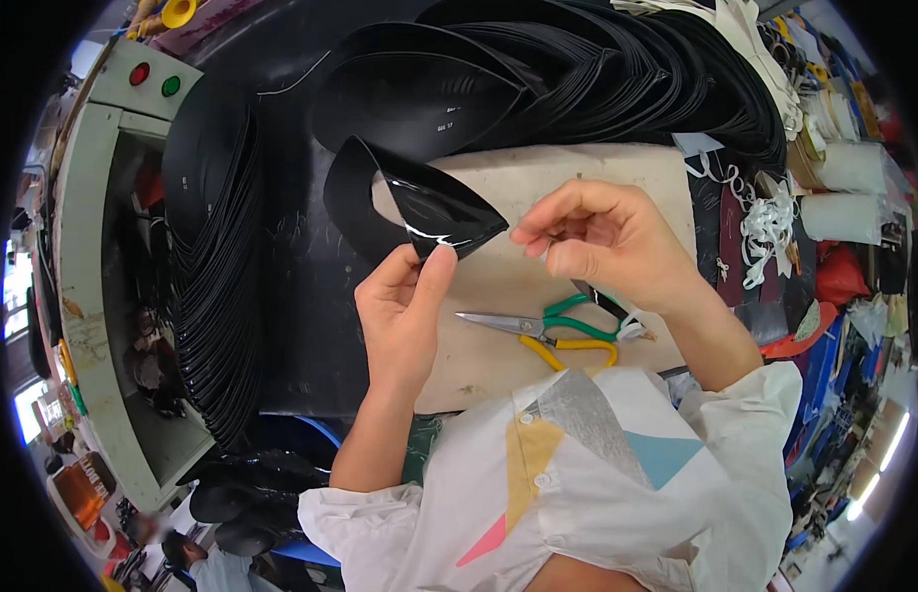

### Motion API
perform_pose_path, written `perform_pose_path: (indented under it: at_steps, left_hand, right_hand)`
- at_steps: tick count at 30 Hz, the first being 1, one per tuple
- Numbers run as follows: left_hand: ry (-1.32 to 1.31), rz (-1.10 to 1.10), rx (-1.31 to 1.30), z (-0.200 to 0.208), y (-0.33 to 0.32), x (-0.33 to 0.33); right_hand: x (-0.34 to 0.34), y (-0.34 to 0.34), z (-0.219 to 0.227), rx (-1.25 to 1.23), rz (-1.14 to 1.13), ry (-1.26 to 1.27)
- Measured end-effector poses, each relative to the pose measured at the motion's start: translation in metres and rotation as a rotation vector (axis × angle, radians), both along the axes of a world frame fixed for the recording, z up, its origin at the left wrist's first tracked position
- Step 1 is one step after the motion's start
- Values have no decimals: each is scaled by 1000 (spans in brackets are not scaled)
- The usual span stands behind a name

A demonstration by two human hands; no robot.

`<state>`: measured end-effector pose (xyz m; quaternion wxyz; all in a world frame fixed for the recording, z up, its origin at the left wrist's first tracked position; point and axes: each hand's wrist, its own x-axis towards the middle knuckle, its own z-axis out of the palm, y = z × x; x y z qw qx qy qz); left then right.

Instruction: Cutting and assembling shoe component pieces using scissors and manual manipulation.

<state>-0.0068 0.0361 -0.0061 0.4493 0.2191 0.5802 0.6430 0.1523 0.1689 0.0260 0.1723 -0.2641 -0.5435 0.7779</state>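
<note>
Crowded workshop: dark bench top (301, 326) carries a pale board (538, 187), with black curved-piece stacks far (597, 69) and left (217, 286), white scrap (765, 222) right. Left hand (400, 316) pinches a glossy black curved piece (420, 207) above the board's far-left part; right hand (607, 242) just right of it, fingertips pinched together, not touching. Scissors, green and yellow handles (548, 331), lie on the board nearer, under the right hand.
</note>
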Motion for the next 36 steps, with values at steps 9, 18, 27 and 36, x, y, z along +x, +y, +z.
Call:
perform_pose_path:
  at_steps: [9,18,27,36]
  left_hand:
    - [-73,-48,49,4,-18,1]
    - [-122,-28,52,7,-20,8]
    - [-101,-255,145,10,-23,8]
    - [-149,-261,102,15,-23,10]
  right_hand:
    - [-4,-9,-6,-9,-7,157]
    - [5,-2,24,716,18,-28]
    - [-9,-11,24,383,116,-176]
    - [-18,-12,10,218,141,-174]
